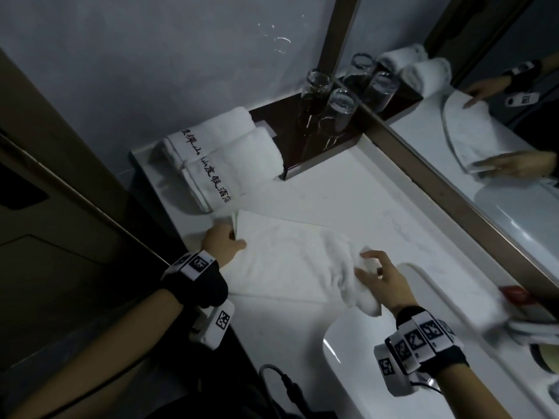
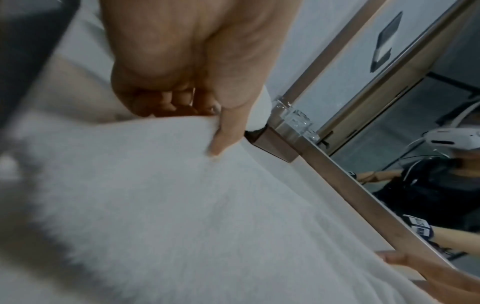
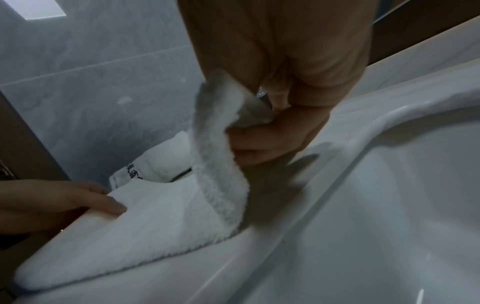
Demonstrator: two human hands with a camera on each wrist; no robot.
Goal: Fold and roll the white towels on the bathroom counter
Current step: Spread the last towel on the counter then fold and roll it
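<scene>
A flat white terry towel [image 1: 290, 255] lies on the white table [image 1: 378, 213]; the left hand [image 1: 222, 241] pinches its left edge; the right hand [image 1: 379, 278] grips its raised right end. Two clear drinking glasses [image 1: 340, 111] stand on a dark brown tray [image 1: 320, 152]; two rolled white towels [image 1: 223, 155] lie beside it.

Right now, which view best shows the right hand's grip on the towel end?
Right wrist: the right hand pinches the lifted end of the towel. Head shows it smaller, from above. Left wrist catches only fingertips.

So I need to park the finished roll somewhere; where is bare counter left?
Bare counter runs between the flat towel and the mirror frame, from the dark tray to the sink rim. Crowded: the back left corner with lettered towels, and the tray's glasses.
</scene>
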